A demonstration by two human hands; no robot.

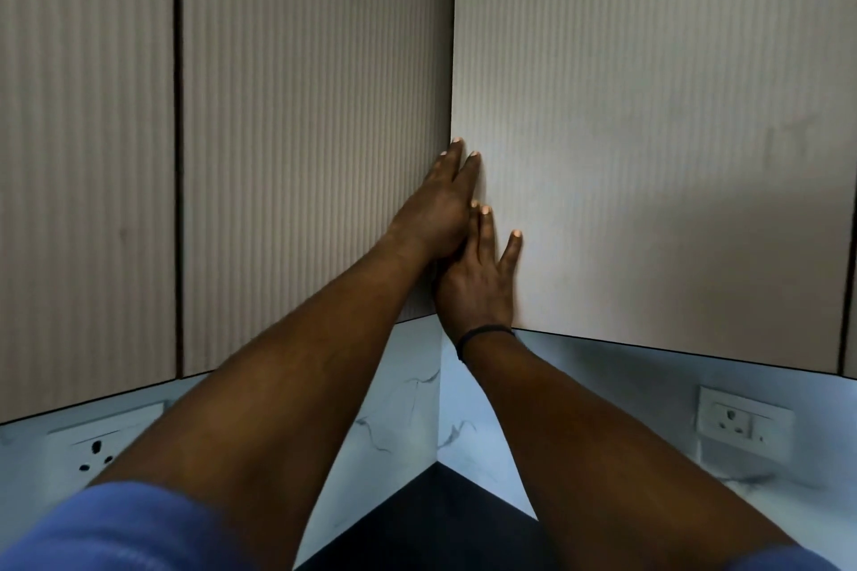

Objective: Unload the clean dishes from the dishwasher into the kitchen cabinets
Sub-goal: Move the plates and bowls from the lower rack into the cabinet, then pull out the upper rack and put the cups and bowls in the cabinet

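Both flat against the right cabinet door [649, 153] at the corner: left hand [440, 209] fingers straight by its edge, right hand [477, 278] just below, fingers spread, grasping nothing; dishes nowhere in view

Ribbed beige corner cabinet door [649, 153] hangs shut, meeting the neighbouring ribbed door [315, 130] at the corner.

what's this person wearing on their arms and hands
Both forearms are bare. A thin black band circles the right wrist. Blue short sleeves show at the bottom edge on both sides. The left hand and right hand wear no gloves or visible rings.
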